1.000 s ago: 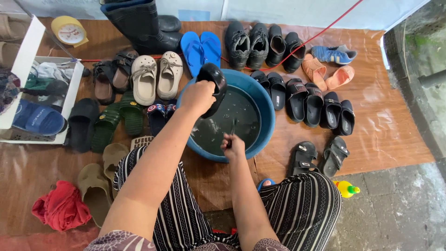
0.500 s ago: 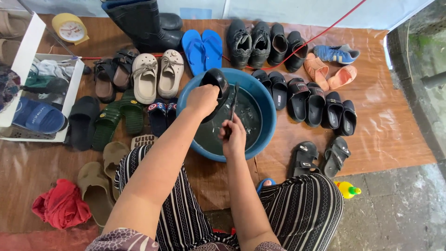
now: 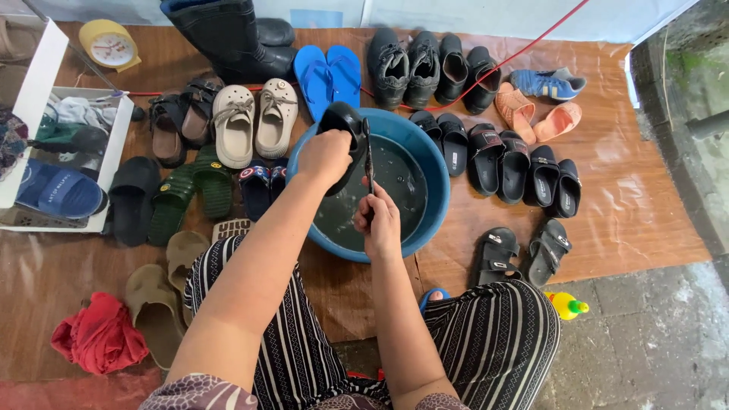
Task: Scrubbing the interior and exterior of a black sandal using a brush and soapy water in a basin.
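Note:
My left hand grips a black shoe and holds it upright over a round blue basin of dark water. My right hand is closed around the handle of a thin brush whose upper end rests against the side of the shoe. Both hands are above the basin's near half. My striped trousers fill the bottom of the view.
Many shoes ring the basin on a brown mat: cream clogs, blue flip-flops, black boots, black slides, black sandals. A red cloth lies lower left, a white rack at left, a yellow bottle right.
My right hand has come up out of the water with the brush and brought it against the shoe. My left hand has raised the shoe slightly over the basin.

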